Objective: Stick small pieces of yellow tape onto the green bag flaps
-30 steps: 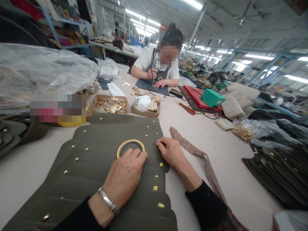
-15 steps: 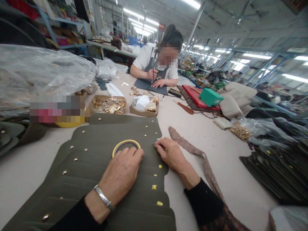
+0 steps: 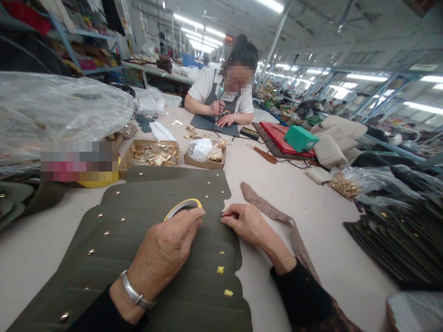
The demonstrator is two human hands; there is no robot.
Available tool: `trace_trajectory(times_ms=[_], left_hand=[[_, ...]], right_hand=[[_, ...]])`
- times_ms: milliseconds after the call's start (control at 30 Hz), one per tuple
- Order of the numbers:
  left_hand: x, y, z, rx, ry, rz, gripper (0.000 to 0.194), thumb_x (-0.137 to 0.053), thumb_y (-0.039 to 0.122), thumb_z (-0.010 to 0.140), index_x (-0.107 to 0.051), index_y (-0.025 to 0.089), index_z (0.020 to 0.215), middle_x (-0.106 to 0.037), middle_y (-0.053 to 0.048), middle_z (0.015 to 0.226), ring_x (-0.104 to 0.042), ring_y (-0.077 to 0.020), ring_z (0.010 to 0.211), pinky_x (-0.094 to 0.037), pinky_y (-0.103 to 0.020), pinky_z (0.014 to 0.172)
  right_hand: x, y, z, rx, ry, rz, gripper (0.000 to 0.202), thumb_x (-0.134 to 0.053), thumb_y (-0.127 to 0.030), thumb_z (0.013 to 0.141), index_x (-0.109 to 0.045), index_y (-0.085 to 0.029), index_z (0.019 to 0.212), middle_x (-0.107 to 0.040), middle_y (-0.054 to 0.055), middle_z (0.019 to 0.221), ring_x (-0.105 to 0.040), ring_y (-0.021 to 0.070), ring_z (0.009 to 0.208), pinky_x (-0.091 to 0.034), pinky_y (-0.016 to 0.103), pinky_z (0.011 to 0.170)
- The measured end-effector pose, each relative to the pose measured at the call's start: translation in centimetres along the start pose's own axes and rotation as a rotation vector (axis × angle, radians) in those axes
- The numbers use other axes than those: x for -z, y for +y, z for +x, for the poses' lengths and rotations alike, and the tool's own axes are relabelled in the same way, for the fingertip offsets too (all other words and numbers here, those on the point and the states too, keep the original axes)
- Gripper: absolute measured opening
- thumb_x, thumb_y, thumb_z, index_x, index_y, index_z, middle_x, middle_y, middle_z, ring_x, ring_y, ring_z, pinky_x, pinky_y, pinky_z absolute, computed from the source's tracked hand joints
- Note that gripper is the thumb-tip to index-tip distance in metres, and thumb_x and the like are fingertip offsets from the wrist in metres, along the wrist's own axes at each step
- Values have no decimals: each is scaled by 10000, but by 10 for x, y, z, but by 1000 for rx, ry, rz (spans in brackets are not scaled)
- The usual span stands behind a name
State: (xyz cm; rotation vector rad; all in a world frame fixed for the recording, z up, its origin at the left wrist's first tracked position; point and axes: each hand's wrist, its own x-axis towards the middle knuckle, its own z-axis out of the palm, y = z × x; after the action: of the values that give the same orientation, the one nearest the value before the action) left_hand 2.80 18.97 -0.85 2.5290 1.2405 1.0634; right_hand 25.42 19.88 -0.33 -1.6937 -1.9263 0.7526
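Observation:
A roll of yellow tape (image 3: 200, 203) is tilted up in my left hand (image 3: 162, 251), whose fingers close over its near side. My right hand (image 3: 247, 223) is in a pinch at the right edge of the layered dark olive panels (image 3: 148, 281); whatever lies between thumb and forefinger is too small to make out. The panels overlap like steps, with gold studs (image 3: 91, 252) along the left side and a few more at the upper right. Small yellow tape pieces (image 3: 220, 269) stick to the panels below my right hand.
Ahead are boxes of gold metal parts (image 3: 155, 154) and wrapped hardware (image 3: 204, 152). A co-worker (image 3: 221, 92) works across the table. A brown speckled strip (image 3: 273, 210) lies to the right, near more stacked dark panels (image 3: 387, 244). Plastic sheeting (image 3: 62, 106) bulges at left.
My left hand has turned and lifted, tipping the tape roll up. My right hand has shifted slightly nearer to me, and the uppermost yellow tape piece no longer shows on the panel.

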Motion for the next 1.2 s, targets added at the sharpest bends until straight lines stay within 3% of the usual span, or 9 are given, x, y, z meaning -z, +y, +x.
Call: trace_trajectory(times_ms=[167, 267, 367, 600, 767, 900, 1033, 1200], left_hand=[[2, 5, 1, -18, 9, -4, 391, -459, 304, 960, -446, 239, 1344, -700, -25, 1150, -702, -140, 924, -558, -207, 759], [2, 6, 1, -33, -4, 15, 439, -427, 294, 971, -370, 215, 1399, -693, -50, 1167, -711, -145, 889, -563, -203, 676], [1, 6, 0, -25, -8, 28, 438, -427, 302, 970, -365, 200, 1391, -701, -61, 1147, -719, -151, 843, -560, -215, 645], [-1, 8, -2, -27, -27, 44, 364, -400, 311, 978, -403, 204, 1326, -732, -34, 1027, -720, -157, 768, -544, -239, 624], [4, 3, 1, 23, -40, 62, 175, -397, 294, 972, -536, 239, 1062, -727, 8, 928, -708, -153, 699, -518, -240, 591], [9, 1, 2, 115, -45, 0, 254, -427, 325, 965, -456, 224, 1196, -722, 34, 808, -696, -140, 641, -506, -221, 556], [9, 4, 0, 82, -78, -39, 353, -426, 332, 968, -367, 229, 1301, -732, 38, 838, -703, -140, 672, -522, -225, 589], [4, 6, -2, 42, -90, -14, 355, -408, 328, 977, -362, 226, 1314, -740, 6, 940, -713, -146, 710, -525, -232, 604]], right_hand=[[-6, -16, -4, 297, 191, 235, 142, -595, -189, 849, -710, -180, 933, -725, 35, 835, -653, 142, 729, -494, 250, 667], [-9, -27, -7, 514, 221, 228, 183, -587, -139, 847, -684, -175, 998, -722, 60, 912, -657, 153, 807, -513, 274, 738], [-14, -32, -8, 633, 220, 169, 175, -571, -124, 856, -659, -176, 999, -714, 73, 933, -652, 160, 835, -515, 292, 776], [-25, -30, -8, 701, 305, 16, 131, -519, -116, 855, -629, -187, 867, -678, 36, 755, -618, 140, 679, -497, 253, 652], [-25, -31, -10, 689, 480, -31, 139, -520, -84, 793, -614, -186, 785, -636, 6, 651, -592, 126, 586, -469, 232, 575], [-20, -33, -11, 568, 381, 60, 157, -518, -116, 848, -641, -188, 913, -673, 22, 742, -621, 127, 654, -499, 239, 637], [-19, -35, -11, 570, 273, 135, 267, -531, -139, 873, -604, -198, 1123, -686, 62, 936, -636, 151, 798, -522, 285, 754], [-24, -33, -11, 627, 256, 56, 137, -513, -147, 890, -635, -193, 933, -678, 52, 833, -623, 151, 762, -502, 272, 724]])
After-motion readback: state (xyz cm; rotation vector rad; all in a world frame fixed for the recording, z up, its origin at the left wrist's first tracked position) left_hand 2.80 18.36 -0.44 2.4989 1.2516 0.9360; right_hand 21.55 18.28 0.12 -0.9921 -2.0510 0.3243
